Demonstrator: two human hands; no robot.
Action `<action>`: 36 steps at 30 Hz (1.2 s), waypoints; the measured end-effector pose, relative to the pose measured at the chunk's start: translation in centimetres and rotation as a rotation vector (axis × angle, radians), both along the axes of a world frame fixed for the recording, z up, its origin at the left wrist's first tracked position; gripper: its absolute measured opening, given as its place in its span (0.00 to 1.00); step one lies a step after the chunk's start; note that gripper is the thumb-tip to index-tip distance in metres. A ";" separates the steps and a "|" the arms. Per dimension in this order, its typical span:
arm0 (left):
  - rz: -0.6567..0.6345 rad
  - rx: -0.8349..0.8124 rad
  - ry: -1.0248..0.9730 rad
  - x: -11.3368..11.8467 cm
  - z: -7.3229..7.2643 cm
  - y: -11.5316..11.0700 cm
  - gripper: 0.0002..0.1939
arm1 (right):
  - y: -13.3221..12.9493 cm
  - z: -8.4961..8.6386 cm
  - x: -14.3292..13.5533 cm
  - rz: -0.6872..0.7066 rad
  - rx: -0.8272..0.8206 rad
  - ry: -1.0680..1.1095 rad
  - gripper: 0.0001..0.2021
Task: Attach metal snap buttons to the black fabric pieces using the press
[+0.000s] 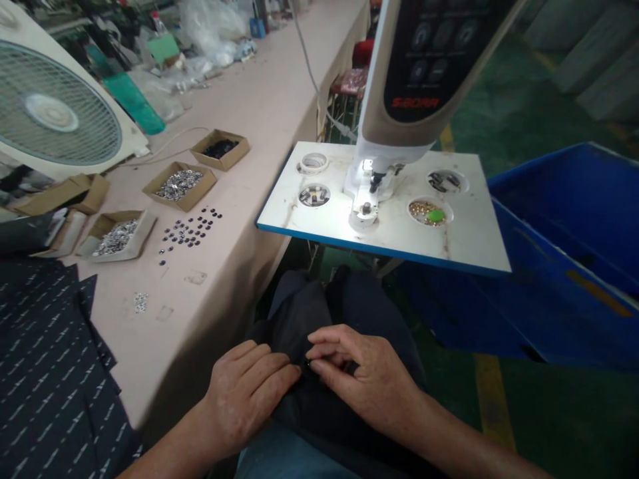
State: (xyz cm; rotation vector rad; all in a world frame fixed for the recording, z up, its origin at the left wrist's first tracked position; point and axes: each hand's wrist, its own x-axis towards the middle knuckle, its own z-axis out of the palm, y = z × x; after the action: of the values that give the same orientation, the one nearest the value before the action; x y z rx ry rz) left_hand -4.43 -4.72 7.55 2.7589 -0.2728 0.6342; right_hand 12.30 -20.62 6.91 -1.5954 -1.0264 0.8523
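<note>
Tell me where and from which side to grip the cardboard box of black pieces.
Best, I'd judge, by two opposite walls of the cardboard box, coming down from above and the right: its open top exposes the rims, and the neighbouring box of silver pieces sits by its near-left side. Keep it level; the black pieces look loose.

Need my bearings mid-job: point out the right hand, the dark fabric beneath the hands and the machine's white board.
Right hand (372, 374), head view: back of the hand.
Dark fabric (306, 407), head view: part showing between the hands.
White board (394, 231), head view: bare top near its blue edge.
</note>
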 end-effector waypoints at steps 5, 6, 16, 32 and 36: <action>-0.013 0.042 -0.015 0.1 0.5 -0.4 0.10 | -0.6 0.2 0.0 -0.023 0.032 -0.063 0.16; -0.016 0.053 -0.018 0.2 0.6 -0.4 0.10 | -0.7 0.2 0.0 -0.024 0.044 -0.071 0.17; -0.017 0.072 -0.006 0.1 0.9 -0.6 0.09 | -0.8 -0.1 0.0 0.011 0.059 -0.118 0.17; 0.021 -0.005 0.028 -0.4 0.4 -0.5 0.10 | -0.4 -0.4 0.0 0.133 0.150 -0.385 0.17; 0.056 -0.116 0.069 -0.4 0.0 -0.6 0.11 | -0.3 -0.6 0.1 0.156 0.156 -0.413 0.16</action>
State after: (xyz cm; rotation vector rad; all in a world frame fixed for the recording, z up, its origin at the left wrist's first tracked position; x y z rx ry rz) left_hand -4.85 -5.29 7.51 2.6788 -0.1391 0.5493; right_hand 12.42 -20.96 6.33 -1.6070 -1.4874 0.5357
